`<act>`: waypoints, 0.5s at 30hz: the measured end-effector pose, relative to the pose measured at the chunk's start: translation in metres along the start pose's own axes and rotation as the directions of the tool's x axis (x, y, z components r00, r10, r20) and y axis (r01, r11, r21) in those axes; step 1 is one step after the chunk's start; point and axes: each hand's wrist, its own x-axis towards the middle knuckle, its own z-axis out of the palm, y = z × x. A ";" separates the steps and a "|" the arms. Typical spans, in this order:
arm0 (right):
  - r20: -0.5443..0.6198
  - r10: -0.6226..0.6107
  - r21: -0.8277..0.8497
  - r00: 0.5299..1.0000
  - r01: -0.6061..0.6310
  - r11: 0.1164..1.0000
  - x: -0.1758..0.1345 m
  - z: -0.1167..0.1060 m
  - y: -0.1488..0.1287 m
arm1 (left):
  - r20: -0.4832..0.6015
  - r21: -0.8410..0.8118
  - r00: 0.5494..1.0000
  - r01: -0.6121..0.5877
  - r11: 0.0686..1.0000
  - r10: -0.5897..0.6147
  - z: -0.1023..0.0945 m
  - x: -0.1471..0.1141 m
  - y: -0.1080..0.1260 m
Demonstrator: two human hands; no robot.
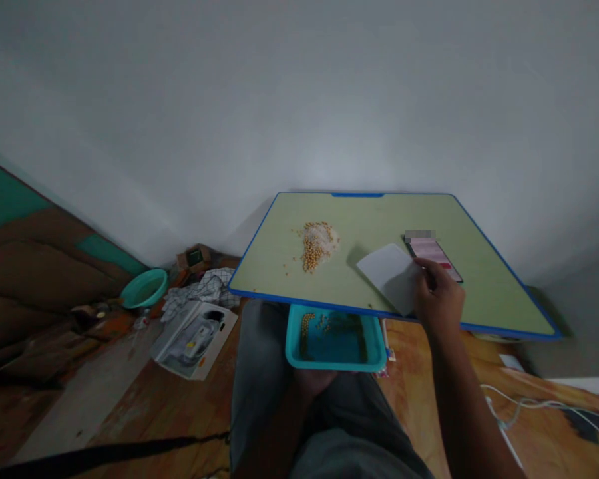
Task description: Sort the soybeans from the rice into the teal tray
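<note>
Yellow beans lie in two places: a heap on the left part of the pale green tabletop, and a smaller number inside the turquoise tray below its front edge. On the tabletop they are mixed with white grains, and a few stray ones sit apart around the heap. The tray holds a short row along its left side and a loose cluster nearby, so I judge that only part of the beans is in it, with the larger share on the tabletop and not yet separated from the grains. The right hand pinches a white card, just beside the phone. The left hand is at the tray's near underside; its fingers are hidden, so I cannot tell its grip.
</note>
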 end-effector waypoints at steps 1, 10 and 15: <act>0.039 -0.011 -0.016 0.999 0.011 1.000 0.000 -0.002 -0.001 | 0.039 -0.008 0.999 0.007 1.000 -0.007 0.002 0.002 -0.001; 0.236 -0.017 0.136 0.972 -0.016 0.991 -0.003 0.015 -0.014 | 0.059 -0.023 0.998 0.002 1.000 -0.001 -0.008 0.006 -0.005; 0.248 -0.001 0.250 0.969 -0.063 0.966 0.008 0.038 -0.017 | -0.072 -0.044 0.996 -0.048 0.998 0.045 -0.019 -0.009 0.004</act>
